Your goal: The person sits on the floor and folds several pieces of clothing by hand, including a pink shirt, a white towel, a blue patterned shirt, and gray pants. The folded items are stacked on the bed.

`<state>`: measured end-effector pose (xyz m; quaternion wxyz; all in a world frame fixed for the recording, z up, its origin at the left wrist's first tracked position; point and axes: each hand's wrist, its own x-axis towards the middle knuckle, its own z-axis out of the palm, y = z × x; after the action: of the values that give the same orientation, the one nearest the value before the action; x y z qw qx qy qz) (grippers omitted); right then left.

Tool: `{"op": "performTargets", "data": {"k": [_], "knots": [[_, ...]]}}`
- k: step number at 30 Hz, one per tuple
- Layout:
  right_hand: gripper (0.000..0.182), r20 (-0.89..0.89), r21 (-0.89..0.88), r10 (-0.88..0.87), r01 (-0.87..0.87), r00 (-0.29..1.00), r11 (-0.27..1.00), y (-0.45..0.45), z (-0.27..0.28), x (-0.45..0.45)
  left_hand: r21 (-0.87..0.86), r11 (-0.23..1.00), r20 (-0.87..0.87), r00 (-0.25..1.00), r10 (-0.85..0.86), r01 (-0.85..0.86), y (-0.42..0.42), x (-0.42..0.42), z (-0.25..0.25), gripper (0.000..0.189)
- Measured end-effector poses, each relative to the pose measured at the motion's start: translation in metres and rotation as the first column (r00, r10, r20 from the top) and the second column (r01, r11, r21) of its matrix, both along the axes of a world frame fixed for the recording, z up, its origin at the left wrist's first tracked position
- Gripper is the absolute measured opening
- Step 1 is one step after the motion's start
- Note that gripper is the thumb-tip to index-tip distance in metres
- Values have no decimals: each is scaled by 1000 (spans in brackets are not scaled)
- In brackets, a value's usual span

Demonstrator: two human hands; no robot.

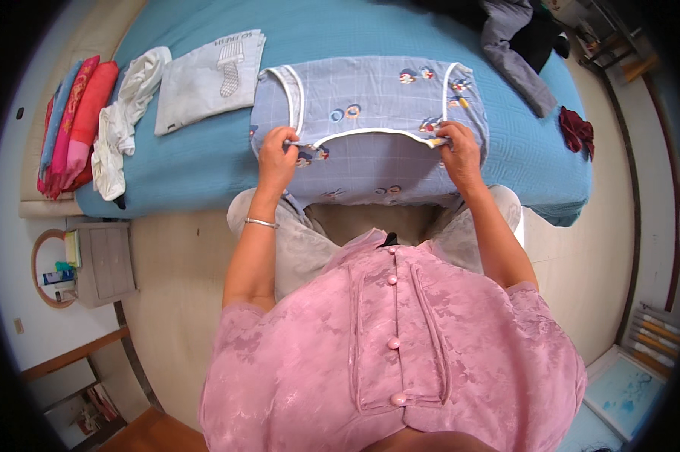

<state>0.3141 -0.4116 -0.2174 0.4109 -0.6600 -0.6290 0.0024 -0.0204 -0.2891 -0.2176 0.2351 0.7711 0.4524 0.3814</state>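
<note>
A light blue sleeveless garment with white trim and small cartoon figures is spread on the near side of the bed. Its lower part hangs over the bed's edge in front of my knees. My left hand pinches the fabric at the left end of the white-edged neckline. At the other end of that neckline, my right hand grips the cloth between thumb and fingers. The curved trim runs between both hands.
The bed has a blue quilted cover. Left of the garment are a folded grey cloth, a twisted white garment and folded red and pink fabrics. Grey-and-black clothing and a maroon cloth lie right. A small cabinet stands left.
</note>
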Motion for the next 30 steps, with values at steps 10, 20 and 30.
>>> {"op": "performTargets", "data": {"k": [10, 20, 30], "knots": [[23, -20, 70, -54, 55, 998, 996, -24, 2, -11, 62, 995, -9, 997, 80, -80, -20, -2, -3, 15], [21, -3, 87, -65, 65, 998, 994, -42, -22, -20, 128, 975, -6, 983, 183, -181, -54, 1, -25, 14], [18, 107, -97, -23, 34, 994, 995, -42, -41, -18, 136, 976, -143, 971, 190, -171, -51, -5, -58, 14]]}}
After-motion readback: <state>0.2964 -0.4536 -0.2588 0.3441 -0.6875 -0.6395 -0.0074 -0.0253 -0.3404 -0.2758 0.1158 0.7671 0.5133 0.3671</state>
